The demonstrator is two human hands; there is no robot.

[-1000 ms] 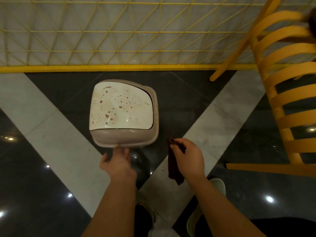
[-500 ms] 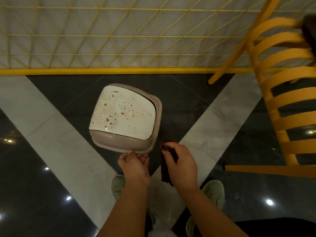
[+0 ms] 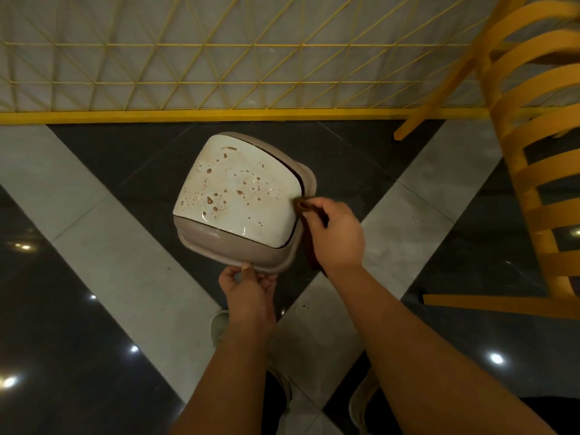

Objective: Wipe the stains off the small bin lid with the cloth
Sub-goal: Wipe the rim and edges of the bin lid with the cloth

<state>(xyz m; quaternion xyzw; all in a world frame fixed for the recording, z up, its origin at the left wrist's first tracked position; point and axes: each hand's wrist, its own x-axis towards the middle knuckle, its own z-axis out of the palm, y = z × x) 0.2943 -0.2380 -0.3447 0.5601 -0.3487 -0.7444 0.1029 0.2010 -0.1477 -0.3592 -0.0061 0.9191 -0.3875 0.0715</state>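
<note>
The left hand (image 3: 248,285) pinches the near rim of the small bin (image 3: 251,254), fingers and thumb closed on the lip; the right hand (image 3: 335,235) is curled round a dark cloth (image 3: 303,205), whose leading end sits at the right edge of the lid (image 3: 238,191), just ahead of the fingertips; whether cloth and lid actually touch cannot be told.

The lid lies directly ahead of the left hand and to the left of the right hand; brown stains (image 3: 216,196) are spread across its glossy white face, thickest toward the far and left parts; no wiping appears done yet.

Risks, as judged: the lid looks like a swing type, with a dark gap beside the right hand; pressure there could tip it inward and drop the cloth end into the bin; the left hand's hold is a light pinch on one edge, so a firm stroke may skid the bin over the polished floor (image 3: 94,324); the spots look wet, and may smear instead of lifting.

Contents of the bin: hidden under the lid; cannot be reported.
</note>
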